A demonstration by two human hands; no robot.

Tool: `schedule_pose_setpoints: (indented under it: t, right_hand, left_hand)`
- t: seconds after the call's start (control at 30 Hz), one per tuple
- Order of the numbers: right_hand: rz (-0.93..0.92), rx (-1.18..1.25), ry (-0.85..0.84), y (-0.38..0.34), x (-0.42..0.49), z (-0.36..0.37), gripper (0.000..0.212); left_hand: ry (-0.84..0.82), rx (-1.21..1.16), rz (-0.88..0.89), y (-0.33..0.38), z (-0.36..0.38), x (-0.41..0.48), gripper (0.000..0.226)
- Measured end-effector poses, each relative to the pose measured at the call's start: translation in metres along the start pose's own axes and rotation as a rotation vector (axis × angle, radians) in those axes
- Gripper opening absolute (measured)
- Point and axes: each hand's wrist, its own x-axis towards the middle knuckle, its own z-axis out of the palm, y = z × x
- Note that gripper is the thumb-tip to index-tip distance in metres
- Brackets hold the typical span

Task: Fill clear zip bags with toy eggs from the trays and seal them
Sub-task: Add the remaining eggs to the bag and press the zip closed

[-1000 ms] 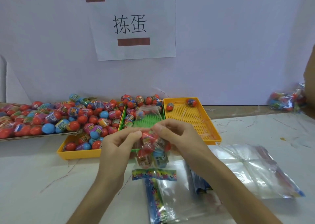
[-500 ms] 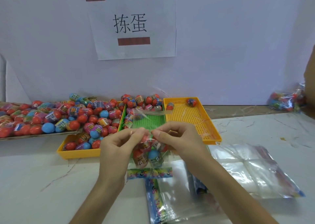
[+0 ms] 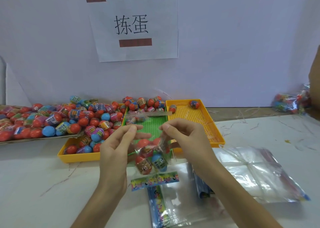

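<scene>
Clock reference: read from the held bag, 12 o'clock toward the wall.
Bench: white table top (image 3: 34, 184) with thin scuff lines.
Sign: white paper sheet (image 3: 133, 25) on the wall at 12 o'clock, with two printed characters and two brown tape strips.
Egg stock: flat shallow tray (image 3: 10, 141) at 9 to 10 o'clock, heaped with red, blue and pink plastic toy eggs (image 3: 52, 120).
Bag stock: pile of empty clear plastic zip bags (image 3: 251, 172) lying flat at 3 to 4 o'clock; more lie at 6 o'clock, one with a colourful printed strip.
Trays: yellow plastic tray (image 3: 78, 158) at 9 o'clock, partly filled; green perforated tray (image 3: 152, 123) at 12 o'clock, eggs at its far end; second yellow perforated tray (image 3: 192, 118) at 1 o'clock, two eggs at its far end.
Finished lot: filled clear bags (image 3: 287, 104) at 2 o'clock, by the wall.
Task item: clear zip bag of toy eggs (image 3: 152, 158), held above the table in front of the green tray, top flap upright, printed strip at its bottom.
Left hand (image 3: 114, 149): thumb and forefinger pinch the bag's upper left edge.
Right hand (image 3: 187, 137): fingertips pinch the upper right edge.
</scene>
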Motion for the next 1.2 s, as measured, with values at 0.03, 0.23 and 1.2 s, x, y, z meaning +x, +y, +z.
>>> schedule_pose_setpoints:
  t: [0.03, 0.23, 1.2]
  right_hand:
    - [-0.005, -0.018, 0.005, 0.0, 0.0, 0.0, 0.015]
    - [-0.335, -0.396, 0.239, 0.007, -0.008, 0.009, 0.03]
    - [-0.197, -0.594, -0.211, 0.021, -0.005, 0.008, 0.036]
  left_hand:
    - [0.013, 0.018, 0.015, -0.001, 0.0, 0.0, 0.022]
    - [0.021, 0.142, 0.169, 0.0, -0.004, -0.002, 0.022]
    - [0.059, 0.248, -0.011, -0.017, -0.012, 0.013, 0.021]
